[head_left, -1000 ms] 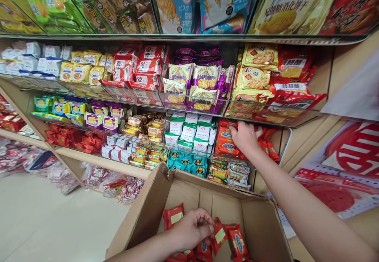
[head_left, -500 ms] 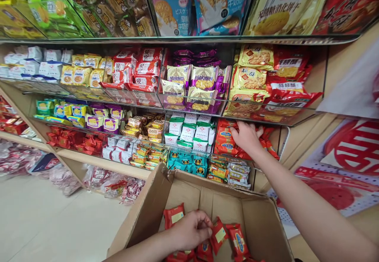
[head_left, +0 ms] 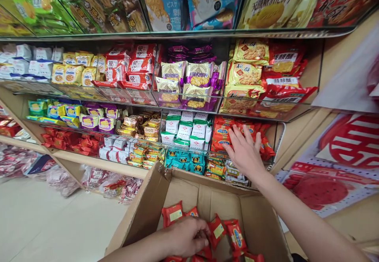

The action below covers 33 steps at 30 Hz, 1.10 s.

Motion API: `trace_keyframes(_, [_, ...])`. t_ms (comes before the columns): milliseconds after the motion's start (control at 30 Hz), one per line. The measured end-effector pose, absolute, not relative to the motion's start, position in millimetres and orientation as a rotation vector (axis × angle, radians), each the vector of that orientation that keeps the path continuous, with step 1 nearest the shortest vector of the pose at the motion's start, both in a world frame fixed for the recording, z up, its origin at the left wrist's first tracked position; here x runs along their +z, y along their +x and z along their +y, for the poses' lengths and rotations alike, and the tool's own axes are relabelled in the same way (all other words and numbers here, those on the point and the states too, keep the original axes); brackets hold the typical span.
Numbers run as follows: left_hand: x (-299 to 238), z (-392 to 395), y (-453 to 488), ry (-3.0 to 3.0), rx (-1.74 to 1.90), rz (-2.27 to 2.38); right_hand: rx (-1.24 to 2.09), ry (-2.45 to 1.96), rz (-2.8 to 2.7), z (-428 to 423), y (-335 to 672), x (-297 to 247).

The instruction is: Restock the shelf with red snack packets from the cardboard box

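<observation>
A cardboard box [head_left: 189, 193] sits at the bottom centre, with several red snack packets [head_left: 236, 236] lying loose in it. My left hand [head_left: 188, 236] is inside the box, fingers curled down among the packets. Its fingertips are close to a packet with a yellow label [head_left: 217, 230]; whatever they grip is hidden. My right hand [head_left: 247, 151] is open with spread fingers, held in front of the lower right shelf bin. Red packets [head_left: 221, 131] of the same look are stacked in that bin, partly covered by the hand.
White-and-green packets [head_left: 185, 130] fill the bin left of my right hand, above teal ones [head_left: 186, 161]. A clear shelf edge [head_left: 266, 114] runs just above the red stack. Bagged goods [head_left: 112, 183] lie low at left. A red watermelon-patterned package [head_left: 319, 185] hangs at right.
My right hand has drawn back from the red stack and its fingers have spread. My left hand has lowered slightly, its fingers curling down among the packets. The view has shifted a little.
</observation>
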<state>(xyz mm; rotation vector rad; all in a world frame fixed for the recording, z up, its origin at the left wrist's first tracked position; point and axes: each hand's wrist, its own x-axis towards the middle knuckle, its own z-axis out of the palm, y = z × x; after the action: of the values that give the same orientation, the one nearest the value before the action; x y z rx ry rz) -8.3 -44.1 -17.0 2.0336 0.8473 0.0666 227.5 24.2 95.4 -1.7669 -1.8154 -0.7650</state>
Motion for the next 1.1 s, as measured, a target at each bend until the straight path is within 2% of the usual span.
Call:
trace_keyframes(267, [-18, -43, -12, 2.031, 0.035, 0.871, -0.575, -1.895, -1.885, 59, 219, 119])
trace_keyframes(600, [-8, -45, -12, 2.060, -0.017, 0.887, -0.669, -1.846, -1.778, 59, 214, 122])
trace_keyframes(1100, [-15, -41, -15, 2.222, 0.017, 0.890, -0.601, -1.643, -1.863, 45, 221, 121])
